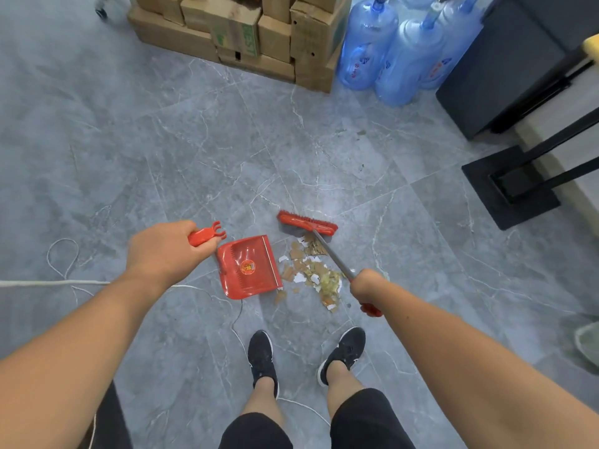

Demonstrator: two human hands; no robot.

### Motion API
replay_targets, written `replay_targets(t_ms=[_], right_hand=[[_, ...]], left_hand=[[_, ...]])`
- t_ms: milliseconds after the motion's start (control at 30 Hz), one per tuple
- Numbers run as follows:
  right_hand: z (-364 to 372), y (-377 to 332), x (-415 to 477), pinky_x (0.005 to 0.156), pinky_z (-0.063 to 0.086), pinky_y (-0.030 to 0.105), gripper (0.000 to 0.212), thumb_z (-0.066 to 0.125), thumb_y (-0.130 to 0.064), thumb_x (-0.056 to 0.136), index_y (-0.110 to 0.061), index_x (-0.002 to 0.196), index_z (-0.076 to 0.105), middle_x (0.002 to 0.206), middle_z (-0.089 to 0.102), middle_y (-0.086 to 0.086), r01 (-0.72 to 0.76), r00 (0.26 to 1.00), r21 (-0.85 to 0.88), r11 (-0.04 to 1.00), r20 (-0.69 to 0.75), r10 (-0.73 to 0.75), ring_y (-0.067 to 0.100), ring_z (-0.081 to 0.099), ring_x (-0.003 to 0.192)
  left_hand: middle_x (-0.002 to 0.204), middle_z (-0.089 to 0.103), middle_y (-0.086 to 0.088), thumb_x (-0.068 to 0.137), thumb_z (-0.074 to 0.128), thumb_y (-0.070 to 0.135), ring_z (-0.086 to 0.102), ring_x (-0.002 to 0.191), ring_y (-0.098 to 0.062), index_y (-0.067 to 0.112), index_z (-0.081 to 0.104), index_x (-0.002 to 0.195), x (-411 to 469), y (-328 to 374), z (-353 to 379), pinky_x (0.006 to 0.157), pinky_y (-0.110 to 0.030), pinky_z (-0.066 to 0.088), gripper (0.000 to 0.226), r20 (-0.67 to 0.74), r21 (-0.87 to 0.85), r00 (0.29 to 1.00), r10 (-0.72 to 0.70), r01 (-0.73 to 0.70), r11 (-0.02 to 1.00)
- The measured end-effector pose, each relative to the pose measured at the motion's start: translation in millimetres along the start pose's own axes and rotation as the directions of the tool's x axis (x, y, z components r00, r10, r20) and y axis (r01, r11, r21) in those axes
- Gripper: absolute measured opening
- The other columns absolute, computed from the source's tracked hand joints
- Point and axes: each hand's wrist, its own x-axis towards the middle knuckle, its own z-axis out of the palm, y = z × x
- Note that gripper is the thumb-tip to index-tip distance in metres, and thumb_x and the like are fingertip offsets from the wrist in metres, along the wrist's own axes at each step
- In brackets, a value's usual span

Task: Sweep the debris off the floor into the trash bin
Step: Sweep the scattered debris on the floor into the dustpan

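Both forearms reach toward the debris. Left hand fists the dustpan handle, pan touching the debris; right hand clenches the broom shaft, head beyond it.

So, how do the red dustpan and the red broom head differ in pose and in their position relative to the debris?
The red plastic dustpan lies flat on the grey floor, left of the pile of paper and shell debris; the red broom head stands on its bristles beyond the pile. The dustpan is broad and scoop-shaped; the broom head is a narrow bar. The dustpan's handle is in the left hand, the broom's in the right hand. Both are red.
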Motion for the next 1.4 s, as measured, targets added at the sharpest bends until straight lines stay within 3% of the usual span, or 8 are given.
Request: replay_targets(t_ms=[233,333,433,567,733,1000,1200,1400], right_hand=[[14,-18,-32,0.047,0.039,0.029,0.021,0.035,-0.007,0.098,-0.002,0.114,0.047,0.079,0.054,0.017,0.019,0.999,-0.005,1.0,0.035,-0.018,0.023,0.045,0.057],[23,-16,-49,0.048,0.039,0.031,0.025,0.034,-0.006,0.101,-0.003,0.122,0.047,0.075,0.052,0.016,0.015,0.999,-0.056,0.998,0.038,-0.012,0.023,0.045,0.055],[39,-7,-64,0.047,0.04,0.031,0.016,0.037,-0.009,0.102,-0.002,0.114,0.044,0.074,0.052,0.017,0.011,1.0,-0.085,0.996,0.009,-0.011,0.023,0.046,0.053],[64,1,-75,0.055,0.045,0.035,0.023,0.039,-0.013,0.101,0.001,0.118,0.047,0.075,0.056,0.02,0.01,1.0,-0.068,0.998,-0.011,-0.011,0.025,0.05,0.056],[71,-7,-87,0.051,0.042,0.032,0.018,0.038,-0.007,0.098,0.002,0.103,0.052,0.074,0.056,0.02,0.026,0.999,0.025,0.999,-0.025,-0.025,0.025,0.049,0.054],[66,-21,-118,0.057,0.044,0.035,0.021,0.035,-0.008,0.1,-0.001,0.086,0.05,0.08,0.058,0.021,0.047,0.997,0.148,0.988,-0.072,-0.037,0.032,0.053,0.069],[74,-32,-136,0.042,0.04,0.021,0.022,0.043,-0.007,0.095,-0.007,0.073,0.048,0.058,0.045,0.008,-0.017,0.999,0.365,0.931,-0.022,0.028,0.018,0.046,0.047],[87,-35,-152,0.032,0.037,0.015,0.015,0.05,-0.009,0.098,-0.01,0.084,0.053,0.061,0.047,0.003,-0.003,0.987,0.543,0.84,0.135,-0.084,0.009,0.043,0.042]], left_hand=[[0.07,0.06,0.003,0.085,0.055,0.068,0.055,0.071,-0.025,0.022,0.06,0.075,-1,1,-2,0.06,-0.031,0.038,0.047,0.031,0.068,0.984,0.174,-0.176,0.982],[0.069,0.06,0.004,0.085,0.055,0.066,0.057,0.071,-0.025,0.022,0.06,0.076,-3,-6,-2,0.061,-0.031,0.042,0.046,0.045,0.057,0.98,0.192,-0.194,0.979],[0.068,0.06,0.005,0.085,0.055,0.067,0.059,0.071,-0.024,0.02,0.06,0.073,-11,-17,-4,0.063,-0.032,0.045,0.048,0.033,0.031,0.979,0.202,-0.203,0.979],[0.063,0.055,0.004,0.084,0.055,0.068,0.057,0.068,-0.026,0.018,0.053,0.065,-27,-31,-3,0.06,-0.032,0.043,0.053,-0.001,-0.052,0.976,0.218,-0.218,0.975],[0.067,0.058,0.004,0.085,0.057,0.064,0.056,0.07,-0.026,0.017,0.055,0.068,-34,-40,-1,0.059,-0.031,0.037,0.05,-0.002,-0.071,0.967,0.255,-0.254,0.964],[0.062,0.054,0.004,0.085,0.058,0.06,0.056,0.066,-0.026,0.017,0.05,0.063,-48,-56,3,0.052,-0.029,0.03,0.049,-0.026,-0.061,0.953,0.303,-0.304,0.951],[0.065,0.057,0.002,0.084,0.055,0.064,0.057,0.067,-0.027,0.019,0.056,0.069,-58,-79,-1,0.058,-0.031,0.039,0.048,-0.011,-0.056,0.967,0.255,-0.256,0.965],[0.065,0.055,0.0,0.085,0.056,0.065,0.056,0.068,-0.029,0.017,0.055,0.069,-76,-99,-13,0.059,-0.031,0.037,0.05,0.0,-0.041,0.987,0.159,-0.159,0.986]])
